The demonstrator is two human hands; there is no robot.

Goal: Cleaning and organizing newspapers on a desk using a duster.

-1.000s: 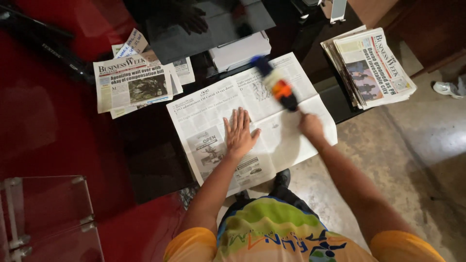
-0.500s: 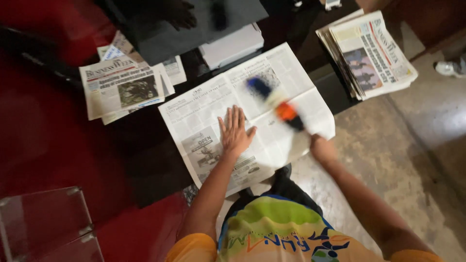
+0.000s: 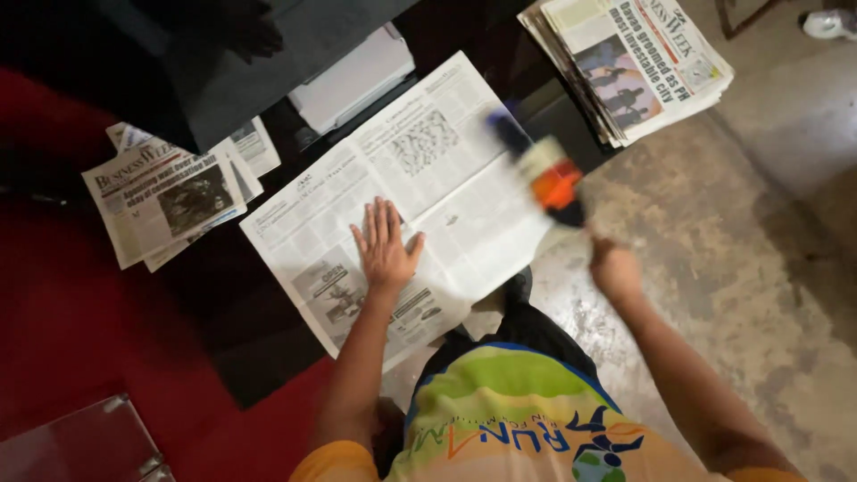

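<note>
The left hand [image 3: 386,250] lies palm down on an open newspaper [image 3: 420,187], its fingers [image 3: 379,223] spread flat and pressing the sheet near the middle of its lower half, just above a printed picture and to the left of the centre fold. The newspaper is laid out flat across a dark tabletop [image 3: 232,295], with its near corner hanging over the edge toward the person's lap. The right hand [image 3: 614,266] is off the paper to the right, over the concrete floor [image 3: 741,268], and closed around the lower end of a blurred stick-like tool [image 3: 540,174] with a dark blue tip, a pale middle and an orange band; the fingers wrap the handle, though blur hides exactly how they sit. The tool slants up and left from the hand, its tip over the right-hand page, well apart from the left fingers. A folded newspaper [image 3: 165,201] lies on the tabletop to the left, a stack of newspapers [image 3: 634,62] sits at the upper right, and a white block of paper [image 3: 353,76] lies beyond the open sheet.
</note>
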